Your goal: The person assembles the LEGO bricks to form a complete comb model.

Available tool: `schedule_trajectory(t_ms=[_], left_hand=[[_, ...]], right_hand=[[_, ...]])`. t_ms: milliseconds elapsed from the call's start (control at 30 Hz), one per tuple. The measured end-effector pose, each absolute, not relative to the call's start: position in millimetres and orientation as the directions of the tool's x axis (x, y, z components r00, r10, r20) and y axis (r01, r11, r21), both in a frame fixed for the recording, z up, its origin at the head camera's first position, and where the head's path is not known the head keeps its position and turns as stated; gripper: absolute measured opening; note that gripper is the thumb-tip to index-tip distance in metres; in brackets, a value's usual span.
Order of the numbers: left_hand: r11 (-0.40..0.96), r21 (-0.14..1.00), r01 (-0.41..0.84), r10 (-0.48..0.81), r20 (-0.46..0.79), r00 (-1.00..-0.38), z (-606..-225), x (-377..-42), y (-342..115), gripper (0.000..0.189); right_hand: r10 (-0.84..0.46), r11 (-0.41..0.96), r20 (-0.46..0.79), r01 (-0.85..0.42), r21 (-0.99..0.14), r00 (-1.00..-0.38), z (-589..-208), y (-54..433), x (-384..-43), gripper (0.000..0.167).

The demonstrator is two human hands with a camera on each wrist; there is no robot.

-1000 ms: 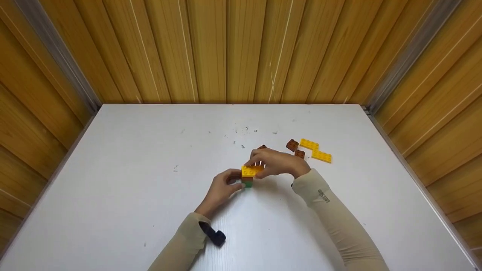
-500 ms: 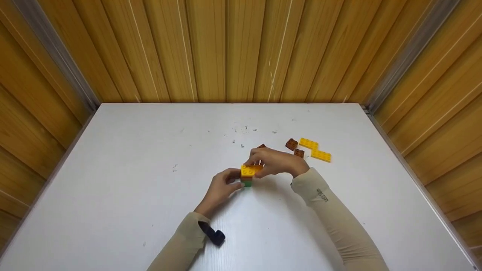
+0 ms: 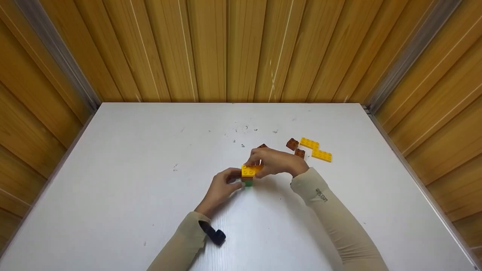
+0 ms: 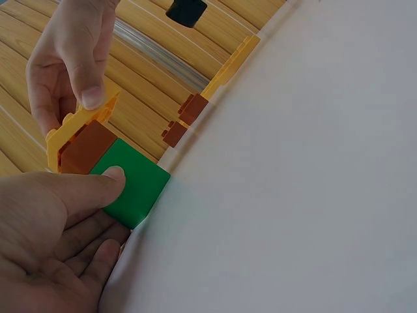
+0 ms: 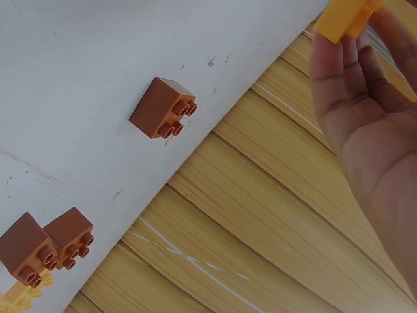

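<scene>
Clearly, yellow brick between right fingers.

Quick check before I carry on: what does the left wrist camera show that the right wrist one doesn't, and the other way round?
Only the left wrist: the left hand gripping the green brick, the stacked brown brick against it, and a black object at the top edge.

Only the right wrist: a full set of three loose brown bricks, one apart from the other two; the left wrist shows just two.

Both: the right hand holding the yellow plate, loose yellow bricks, white table, wood-patterned wall.
</scene>
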State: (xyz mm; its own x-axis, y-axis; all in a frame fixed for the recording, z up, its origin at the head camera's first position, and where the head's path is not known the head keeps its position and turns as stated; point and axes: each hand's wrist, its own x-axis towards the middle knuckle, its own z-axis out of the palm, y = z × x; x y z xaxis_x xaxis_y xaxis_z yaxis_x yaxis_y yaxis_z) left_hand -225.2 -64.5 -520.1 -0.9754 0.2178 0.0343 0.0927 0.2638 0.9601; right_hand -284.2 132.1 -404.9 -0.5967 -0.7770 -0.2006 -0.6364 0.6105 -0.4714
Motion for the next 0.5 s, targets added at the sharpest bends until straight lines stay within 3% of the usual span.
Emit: schedule_trajectory(t_ms=[500], left_hand=[[0.259,0.960,0.103,0.221,0.045,-0.974,-518.9,-224.8,-64.1,0.037]], right_hand=[[-0.780,0.606,-0.195,-0.641,-0.471,-0.594,-408.5,132.1,-286.5,0.041]])
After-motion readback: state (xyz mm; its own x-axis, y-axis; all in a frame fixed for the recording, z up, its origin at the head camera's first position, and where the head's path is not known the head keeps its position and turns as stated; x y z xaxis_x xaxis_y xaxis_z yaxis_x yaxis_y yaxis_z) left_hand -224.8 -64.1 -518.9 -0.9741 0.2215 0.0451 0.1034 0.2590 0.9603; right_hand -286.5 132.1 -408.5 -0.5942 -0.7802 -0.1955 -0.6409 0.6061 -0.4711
